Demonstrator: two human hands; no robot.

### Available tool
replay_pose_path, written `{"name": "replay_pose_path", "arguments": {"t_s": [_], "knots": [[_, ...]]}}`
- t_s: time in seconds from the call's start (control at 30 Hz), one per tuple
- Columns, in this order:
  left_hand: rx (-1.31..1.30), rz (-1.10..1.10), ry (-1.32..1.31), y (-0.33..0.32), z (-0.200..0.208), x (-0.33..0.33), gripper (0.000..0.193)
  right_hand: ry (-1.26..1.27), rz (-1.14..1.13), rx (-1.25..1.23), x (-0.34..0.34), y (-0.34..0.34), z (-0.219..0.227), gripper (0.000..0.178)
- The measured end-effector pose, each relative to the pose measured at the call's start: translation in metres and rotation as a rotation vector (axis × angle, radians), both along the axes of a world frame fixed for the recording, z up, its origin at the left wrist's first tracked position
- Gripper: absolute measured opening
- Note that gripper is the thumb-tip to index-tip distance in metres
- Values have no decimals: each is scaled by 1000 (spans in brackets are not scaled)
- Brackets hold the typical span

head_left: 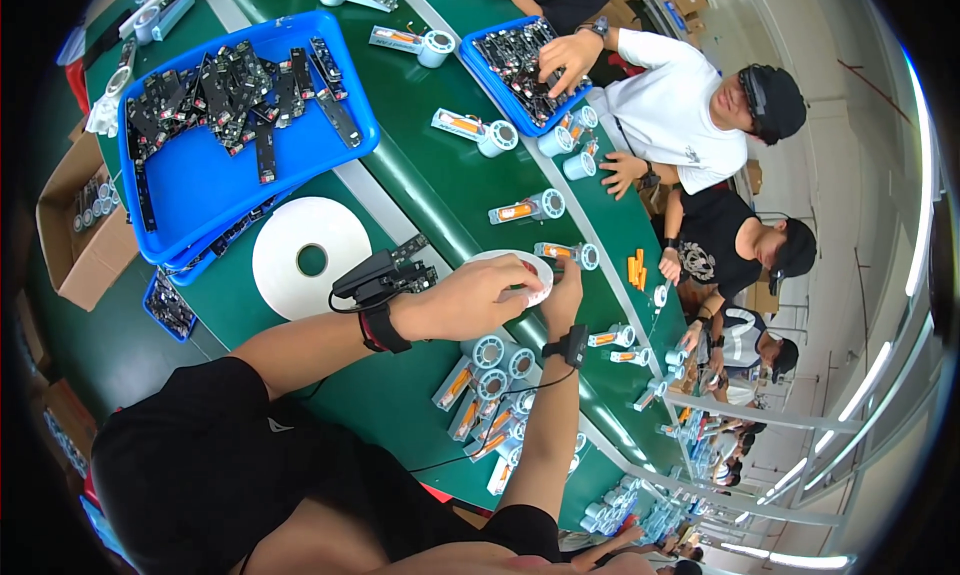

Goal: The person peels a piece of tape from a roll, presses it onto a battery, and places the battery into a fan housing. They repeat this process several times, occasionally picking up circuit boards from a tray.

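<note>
A small white roll (pixel 541 274) is pinched in my curled left fingers (pixel 508 276); just beside it, my right fingers (pixel 571 278) touch a pale-blue fan housing (pixel 588 257), how closed I cannot tell; similar housings (pixel 459 383) cluster on the green surface (pixel 365 415) nearer me, left of them a larger white roll (pixel 278 260)

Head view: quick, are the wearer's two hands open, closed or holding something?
Left hand: curled over a white disc; grip can't be told.
Right hand: by a grey-and-orange unit; grip can't be told.
</note>
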State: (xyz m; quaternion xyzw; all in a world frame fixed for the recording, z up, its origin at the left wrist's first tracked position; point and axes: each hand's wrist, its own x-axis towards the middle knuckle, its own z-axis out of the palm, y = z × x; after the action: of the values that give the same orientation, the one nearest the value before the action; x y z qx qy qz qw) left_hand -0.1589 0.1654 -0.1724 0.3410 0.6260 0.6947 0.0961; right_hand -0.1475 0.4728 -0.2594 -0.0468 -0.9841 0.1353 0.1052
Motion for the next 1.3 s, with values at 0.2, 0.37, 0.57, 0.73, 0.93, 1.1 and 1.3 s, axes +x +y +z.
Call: {"name": "replay_pose_path", "arguments": {"t_s": [0.2,0.37,0.57,0.73,0.93,1.1,1.3], "knots": [[-21,22,-3,1,-4,-3,24,-15,-7,35,-13,-3,3,29],[-46,25,-8,2,-11,-6,24,-101,-69,216,-28,-12,8,27],[-64,9,-44,3,-9,-7,24,-131,23,220,-22,-11,9,30],[-38,61,42,4,-12,-9,24,-136,61,295,-19,-33,-4,38],[-14,57,-38,-4,-5,-9,24,37,20,324,-45,-27,1,47],[-10,99,-6,-3,-14,-13,24,128,-157,520,-71,-18,3,45],[25,97,-17,-6,-5,-15,25,-80,-163,-291,-73,36,8,38]]}}
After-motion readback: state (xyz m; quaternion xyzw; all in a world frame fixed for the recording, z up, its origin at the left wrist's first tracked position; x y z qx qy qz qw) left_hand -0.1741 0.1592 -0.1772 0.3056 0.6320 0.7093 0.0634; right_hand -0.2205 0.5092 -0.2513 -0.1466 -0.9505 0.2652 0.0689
